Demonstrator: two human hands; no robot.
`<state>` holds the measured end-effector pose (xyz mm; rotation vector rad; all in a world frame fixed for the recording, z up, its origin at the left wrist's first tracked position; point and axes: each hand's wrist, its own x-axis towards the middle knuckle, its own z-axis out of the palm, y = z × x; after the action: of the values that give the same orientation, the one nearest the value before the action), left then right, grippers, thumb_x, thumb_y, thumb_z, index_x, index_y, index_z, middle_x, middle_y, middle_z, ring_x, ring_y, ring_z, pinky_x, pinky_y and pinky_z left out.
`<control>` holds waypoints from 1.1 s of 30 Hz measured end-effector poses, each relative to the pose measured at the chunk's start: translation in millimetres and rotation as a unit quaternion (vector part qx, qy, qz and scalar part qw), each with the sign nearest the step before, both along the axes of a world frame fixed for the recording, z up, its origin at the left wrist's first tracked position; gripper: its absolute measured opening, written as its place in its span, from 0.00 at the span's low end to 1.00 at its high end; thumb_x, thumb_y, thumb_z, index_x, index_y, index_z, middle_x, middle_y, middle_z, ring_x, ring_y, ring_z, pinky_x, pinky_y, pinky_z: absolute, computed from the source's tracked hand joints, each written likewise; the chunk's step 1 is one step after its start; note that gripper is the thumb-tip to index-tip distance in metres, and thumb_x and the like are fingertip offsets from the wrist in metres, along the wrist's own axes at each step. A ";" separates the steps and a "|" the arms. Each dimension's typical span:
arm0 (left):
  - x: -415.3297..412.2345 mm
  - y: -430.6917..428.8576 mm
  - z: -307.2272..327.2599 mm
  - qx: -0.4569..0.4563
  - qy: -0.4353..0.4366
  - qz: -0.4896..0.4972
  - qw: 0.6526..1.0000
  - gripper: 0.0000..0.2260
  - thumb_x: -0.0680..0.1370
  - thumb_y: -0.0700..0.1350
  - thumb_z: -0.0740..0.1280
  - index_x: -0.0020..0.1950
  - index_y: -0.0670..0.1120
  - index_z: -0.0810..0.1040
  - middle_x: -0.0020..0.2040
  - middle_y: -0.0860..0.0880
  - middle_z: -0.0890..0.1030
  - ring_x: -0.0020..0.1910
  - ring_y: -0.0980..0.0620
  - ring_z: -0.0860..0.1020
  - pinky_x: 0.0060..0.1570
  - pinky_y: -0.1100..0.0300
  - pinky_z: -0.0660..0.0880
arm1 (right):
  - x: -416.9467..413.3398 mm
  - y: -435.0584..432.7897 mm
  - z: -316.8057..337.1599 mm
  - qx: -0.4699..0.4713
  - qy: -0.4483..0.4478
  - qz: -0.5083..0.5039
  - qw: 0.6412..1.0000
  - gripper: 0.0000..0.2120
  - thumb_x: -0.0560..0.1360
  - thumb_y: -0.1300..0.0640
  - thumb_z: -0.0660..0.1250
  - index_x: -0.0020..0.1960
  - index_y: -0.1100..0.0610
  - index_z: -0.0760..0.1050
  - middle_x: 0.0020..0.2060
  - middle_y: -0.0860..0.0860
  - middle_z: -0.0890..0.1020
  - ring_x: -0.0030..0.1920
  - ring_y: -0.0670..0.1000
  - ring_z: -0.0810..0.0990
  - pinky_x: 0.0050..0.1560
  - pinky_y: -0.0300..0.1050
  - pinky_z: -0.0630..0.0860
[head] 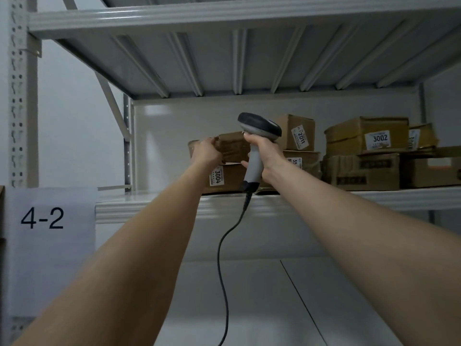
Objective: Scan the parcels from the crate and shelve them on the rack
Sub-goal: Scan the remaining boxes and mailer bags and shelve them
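Fingers (211, 141) of the left hand (207, 152) are curled over the near left end of a brown parcel (233, 146) and grip it. The thumb is hidden behind the hand.

Head view, left arm: the arm reaches up and forward to the middle shelf (149, 207) of the rack (17, 96). The parcel lies on top of a box labelled 3004 (224, 178), which stands at the left end of the row. It appears to touch that box, but whether its full weight is down cannot be told. In my judgement it is held by its near end so that it can be slid back and squared on the lower box, with the hand clear of the stack behind.

Head view, right arm: the right hand (265, 152) is wrapped round the grey handle of the scanner (259, 126). One of its fingers (245, 164) hooks round the front of the handle, with the thumb up near the dark head. The scanner stands upright just beside the parcel's right end. Whether the knuckles touch the parcel cannot be told. Its cable (224, 245) hangs slack below the shelf. The scanner seems to be kept in hand for the next scan, leaving only the left hand to place the parcel.

Head view, surroundings: boxes labelled 2011 (296, 132) and 3002 (366, 136) are stacked further right on the same shelf. A paper sign reading 4-2 (42, 218) hangs at the left. The crate is not in view.
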<state>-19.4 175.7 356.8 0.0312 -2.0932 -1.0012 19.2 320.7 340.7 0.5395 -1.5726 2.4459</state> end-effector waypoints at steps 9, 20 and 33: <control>32.6 65.3 -27.3 0.015 0.093 -0.101 0.990 0.10 0.80 0.42 0.61 0.57 0.45 0.80 0.48 0.49 0.80 0.43 0.53 0.78 0.47 0.58 0.77 | 16.7 57.5 -31.7 -0.041 -0.042 -0.021 0.998 0.08 0.73 0.56 0.73 0.46 0.60 0.77 0.36 0.53 0.81 0.36 0.51 0.81 0.44 0.47 0.82; 70.7 227.8 -176.8 0.036 -0.221 -0.327 0.918 0.12 0.81 0.45 0.62 0.62 0.41 0.76 0.47 0.47 0.78 0.41 0.52 0.77 0.38 0.61 0.76 | 76.9 208.4 -165.6 -0.039 -0.181 -0.109 0.977 0.10 0.78 0.53 0.67 0.51 0.61 0.73 0.36 0.56 0.82 0.30 0.49 0.82 0.31 0.40 0.80; 87.3 376.0 -449.5 -0.016 -0.482 -0.390 0.784 0.11 0.81 0.42 0.63 0.62 0.42 0.77 0.49 0.46 0.78 0.44 0.51 0.78 0.42 0.59 0.77 | 121.3 370.0 -445.5 -0.068 -0.476 -0.229 0.846 0.21 0.80 0.54 0.64 0.68 0.63 0.67 0.54 0.62 0.81 0.49 0.56 0.82 0.46 0.49 0.80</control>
<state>67.8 551.7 -92.7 -0.4797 -3.1835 -1.6675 140.5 690.7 -104.8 -1.1305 -1.4743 2.4657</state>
